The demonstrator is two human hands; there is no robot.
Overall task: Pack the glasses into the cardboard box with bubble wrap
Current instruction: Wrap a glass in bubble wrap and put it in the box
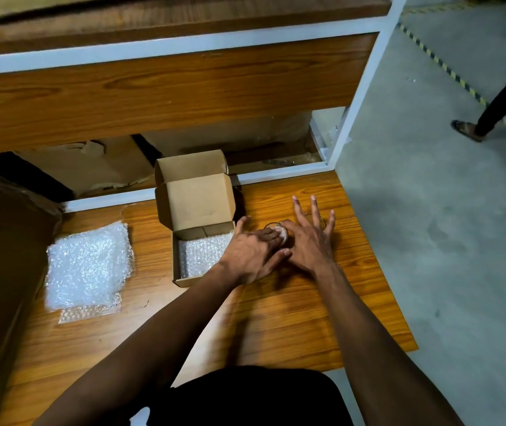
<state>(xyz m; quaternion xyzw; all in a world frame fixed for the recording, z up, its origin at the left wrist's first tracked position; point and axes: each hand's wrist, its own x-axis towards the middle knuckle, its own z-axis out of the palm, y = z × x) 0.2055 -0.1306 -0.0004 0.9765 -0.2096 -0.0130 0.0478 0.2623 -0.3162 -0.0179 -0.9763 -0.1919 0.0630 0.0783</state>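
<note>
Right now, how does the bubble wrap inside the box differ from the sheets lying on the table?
The bubble wrap in the cardboard box lines the box floor, hemmed by its walls; the loose bubble wrap sheets lie stacked on the wooden table, left of the box. The loose stack looks larger. Both are clear and untouched by either hand.

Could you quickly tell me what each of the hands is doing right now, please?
Left hand: open, straight fingers resting on the rim of a glass.
Right hand: open, fingers spread over a second glass.
</note>
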